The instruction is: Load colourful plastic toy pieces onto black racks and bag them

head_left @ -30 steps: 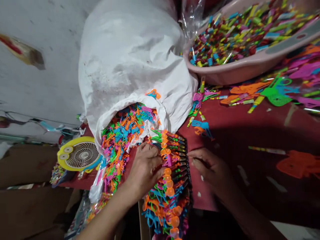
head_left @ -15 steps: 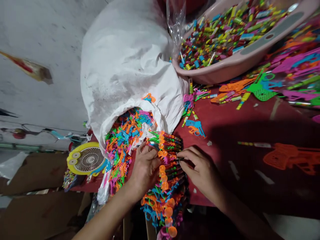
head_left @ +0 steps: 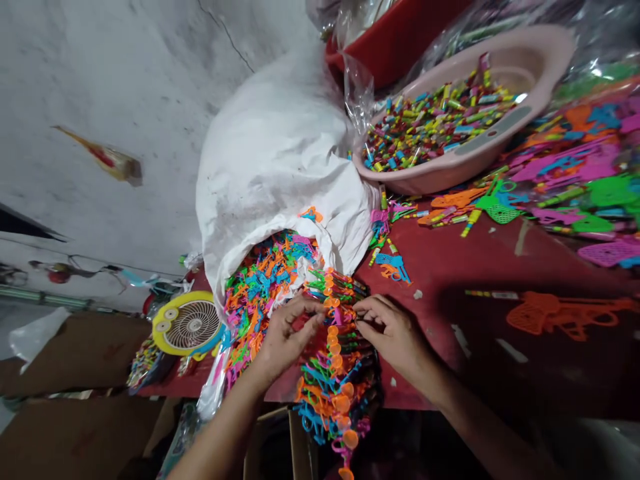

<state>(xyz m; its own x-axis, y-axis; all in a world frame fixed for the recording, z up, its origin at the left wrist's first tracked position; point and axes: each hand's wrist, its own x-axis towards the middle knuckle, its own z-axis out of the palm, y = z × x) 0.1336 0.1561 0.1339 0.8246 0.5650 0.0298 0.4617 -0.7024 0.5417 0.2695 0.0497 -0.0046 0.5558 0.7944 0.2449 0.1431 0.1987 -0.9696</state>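
Observation:
A row of small colourful plastic toys (head_left: 336,360) with orange round ends lies at the near edge of the red table (head_left: 490,267). My left hand (head_left: 285,333) is curled with its fingertips pinched on the toys from the left. From the right, my right hand (head_left: 395,333) meets it, fingers pinched on the same row near its top. A white sack (head_left: 280,160) lies behind, its mouth spilling a heap of bright plastic pieces (head_left: 265,280) right beside my left hand.
A pink basin (head_left: 450,173) full of small coloured tubes stands at the back right, a red tub (head_left: 395,40) behind it. Flat plastic swatter-shaped toys (head_left: 565,173) cover the right of the table. A yellow hand fan (head_left: 187,325) lies at the left. Cardboard sits below the table edge.
The view has tilted up and pulled back. My right hand has moved left onto the toy row, and both hands have closed in at the row's top, fingertips nearly meeting.

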